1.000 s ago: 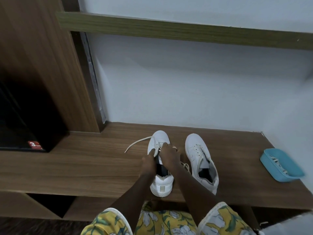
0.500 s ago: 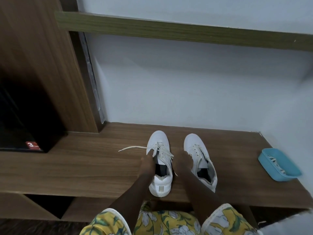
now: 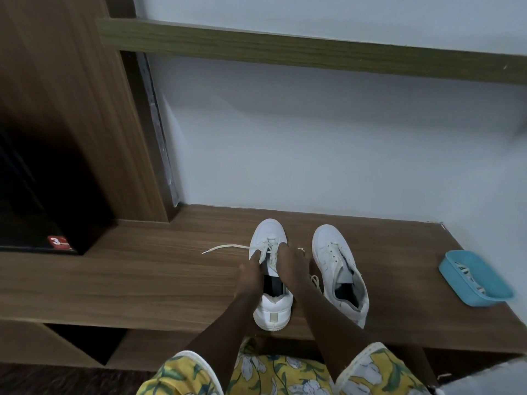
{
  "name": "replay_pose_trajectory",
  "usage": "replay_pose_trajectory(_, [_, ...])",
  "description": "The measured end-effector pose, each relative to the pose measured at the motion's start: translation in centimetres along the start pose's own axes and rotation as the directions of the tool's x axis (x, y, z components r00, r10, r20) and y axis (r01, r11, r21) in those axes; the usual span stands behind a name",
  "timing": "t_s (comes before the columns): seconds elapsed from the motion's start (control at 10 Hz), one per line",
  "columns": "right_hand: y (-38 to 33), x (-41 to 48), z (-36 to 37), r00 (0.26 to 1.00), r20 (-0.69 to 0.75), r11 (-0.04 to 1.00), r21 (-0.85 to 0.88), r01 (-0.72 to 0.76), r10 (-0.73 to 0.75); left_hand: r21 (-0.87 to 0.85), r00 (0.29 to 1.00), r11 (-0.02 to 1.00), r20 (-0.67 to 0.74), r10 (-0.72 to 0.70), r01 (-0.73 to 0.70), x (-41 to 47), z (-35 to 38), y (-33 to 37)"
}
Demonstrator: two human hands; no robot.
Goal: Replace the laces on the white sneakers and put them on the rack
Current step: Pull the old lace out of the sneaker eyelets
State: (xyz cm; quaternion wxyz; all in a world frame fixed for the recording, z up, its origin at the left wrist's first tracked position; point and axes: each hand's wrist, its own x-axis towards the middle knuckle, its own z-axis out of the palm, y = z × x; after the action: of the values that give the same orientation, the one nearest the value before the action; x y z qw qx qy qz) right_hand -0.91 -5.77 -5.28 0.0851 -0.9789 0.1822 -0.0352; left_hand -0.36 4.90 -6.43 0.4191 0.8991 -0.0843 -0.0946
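Two white sneakers stand side by side on the wooden bench (image 3: 142,280), toes toward the wall. The left sneaker (image 3: 271,309) has a cream lace (image 3: 225,247) partly threaded, with one loose end trailing left on the wood. My left hand (image 3: 251,276) grips the sneaker's left side by the eyelets. My right hand (image 3: 291,266) lies over its tongue and pinches the lace near the upper eyelets. The right sneaker (image 3: 339,269) stands untouched, its lace loose and a bit of it lying between the shoes.
A blue tray (image 3: 479,292) holding striped laces sits at the bench's right end. A dark cabinet (image 3: 42,181) with a red sticker stands at the left. A green-brown shelf (image 3: 285,49) crosses the white wall above. An open compartment lies under the bench.
My right hand swung out to the right of the sneaker, drawing lace through, and has come back over the tongue. The lace's loose end on the left has shortened and straightened.
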Motion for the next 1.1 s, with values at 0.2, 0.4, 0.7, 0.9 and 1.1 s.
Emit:
replay_pose_trajectory(0.2, [1.0, -0.6, 0.4, 0.999, -0.048, 0.996, -0.088, -0.005, 0.001, 0.143, 0.999, 0.99, -0.031, 0.02, -0.015, 0.7, 0.4, -0.5])
replay_pose_trajectory(0.4, [2.9, -1.3, 0.0, 0.989, -0.035, 0.986, -0.082, -0.146, 0.144, 0.255, 0.999, 0.966, -0.02, 0.043, -0.036, 1.2, 0.8, -0.7])
replay_pose_trajectory(0.7, [2.4, -1.1, -0.2, 0.982, -0.024, 0.98, 0.068, -0.186, 0.188, 0.183, 0.99, 0.983, -0.131, 0.054, -0.03, 2.9, 2.6, -3.2])
replay_pose_trajectory(0.9, [0.3, -0.8, 0.0, 0.998, -0.021, 0.998, 0.026, 0.056, -0.056, 0.127, 0.988, 0.991, -0.141, 0.061, -0.043, 3.4, 3.3, -3.8])
replay_pose_trajectory(1.1, [0.3, -0.6, -0.2, 0.996, -0.068, 0.996, -0.066, 0.061, -0.066, 0.17, 0.984, 0.98, -0.128, 0.126, -0.103, 2.2, 2.0, -2.3])
